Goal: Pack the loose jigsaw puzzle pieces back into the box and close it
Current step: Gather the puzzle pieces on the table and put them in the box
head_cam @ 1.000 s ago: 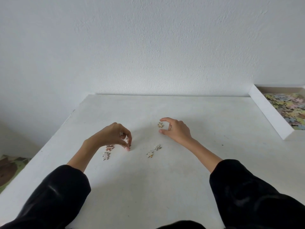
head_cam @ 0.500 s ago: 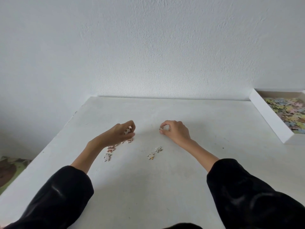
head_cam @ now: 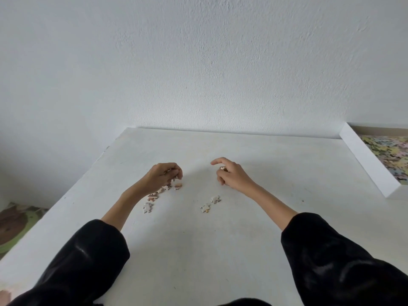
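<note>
Gathered pieces (head_cam: pixel 169 172) are clutched in the left hand (head_cam: pixel 164 176), and a single piece (head_cam: pixel 221 168) is pinched in the right hand (head_cam: pixel 230 177). Several loose pieces (head_cam: pixel 147 208) are left on the white table (head_cam: pixel 198 250). The open box (head_cam: pixel 366 161), part-filled at far right, is not yet closed.

The light is soft and even, and everything looks bright. The white wall (head_cam: pixel 198 62) and table (head_cam: pixel 198 250) look a bit grey-blue. Faint shadows lie on the table by the left hand (head_cam: pixel 163 176) and right hand (head_cam: pixel 231 176). The black sleeves (head_cam: pixel 88 261) show small shiny spots. The pieces (head_cam: pixel 206 208) look fuzzy. The box (head_cam: pixel 366 160) at the right edge looks stretched and blurry.
</note>
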Demonstrator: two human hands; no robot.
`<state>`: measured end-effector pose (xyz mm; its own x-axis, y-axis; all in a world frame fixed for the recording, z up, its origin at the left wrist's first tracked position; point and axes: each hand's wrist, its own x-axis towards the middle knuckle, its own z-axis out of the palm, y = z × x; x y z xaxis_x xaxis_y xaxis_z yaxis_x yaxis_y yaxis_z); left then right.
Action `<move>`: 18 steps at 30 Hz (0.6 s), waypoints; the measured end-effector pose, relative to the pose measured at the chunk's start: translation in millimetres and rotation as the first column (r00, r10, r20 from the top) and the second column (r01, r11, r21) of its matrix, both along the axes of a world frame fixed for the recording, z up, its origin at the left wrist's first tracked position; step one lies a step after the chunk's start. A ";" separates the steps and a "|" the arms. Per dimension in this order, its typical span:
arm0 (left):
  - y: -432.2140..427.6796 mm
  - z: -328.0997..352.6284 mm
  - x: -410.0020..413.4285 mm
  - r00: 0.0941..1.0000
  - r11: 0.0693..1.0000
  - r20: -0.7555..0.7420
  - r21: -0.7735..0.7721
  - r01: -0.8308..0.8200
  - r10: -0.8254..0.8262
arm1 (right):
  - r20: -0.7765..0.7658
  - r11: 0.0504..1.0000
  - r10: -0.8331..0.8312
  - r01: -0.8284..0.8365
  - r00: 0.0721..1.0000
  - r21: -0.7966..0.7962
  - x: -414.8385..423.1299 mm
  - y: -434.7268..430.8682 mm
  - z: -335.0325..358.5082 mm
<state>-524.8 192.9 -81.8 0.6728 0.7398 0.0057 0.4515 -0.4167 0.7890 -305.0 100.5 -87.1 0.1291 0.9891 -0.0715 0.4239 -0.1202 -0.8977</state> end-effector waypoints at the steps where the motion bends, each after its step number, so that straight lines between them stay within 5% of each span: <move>1: -1.0 1.3 -1.4 1.000 1.000 0.006 -0.024 -0.007 0.007 | -0.132 0.999 -0.023 0.020 0.991 -0.025 -4.2 1.9 1.6; 4: -5.0 6.8 -7.7 0.997 0.993 0.057 -0.112 -0.046 0.052 | -0.455 0.994 -0.095 0.060 0.885 -0.091 -15.5 8.4 4.8; 8: -11.5 13.8 -19.0 0.987 0.989 0.088 -0.070 -0.131 0.137 | -0.517 0.991 -0.120 0.068 0.847 -0.119 -27.2 14.0 8.4; 12: -13.2 8.9 -34.1 0.980 0.969 -0.018 0.159 -0.191 0.196 | -0.273 0.998 -0.035 0.021 0.961 -0.054 -40.8 16.4 3.2; 14: -12.9 6.9 -41.7 0.982 0.966 -0.049 0.198 -0.168 0.181 | -0.009 0.998 0.047 -0.047 0.999 0.033 -49.1 17.1 -1.6; 18: -11.8 3.9 -53.3 0.982 0.961 -0.067 0.227 -0.158 0.177 | 0.450 0.981 0.158 -0.193 0.879 0.034 -65.0 15.3 -6.1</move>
<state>-578.0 181.1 -77.9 0.5446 0.8288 0.1288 0.5914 -0.4883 0.6416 -370.0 115.8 -93.2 -0.0465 0.9985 0.0277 0.7869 0.0537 -0.6147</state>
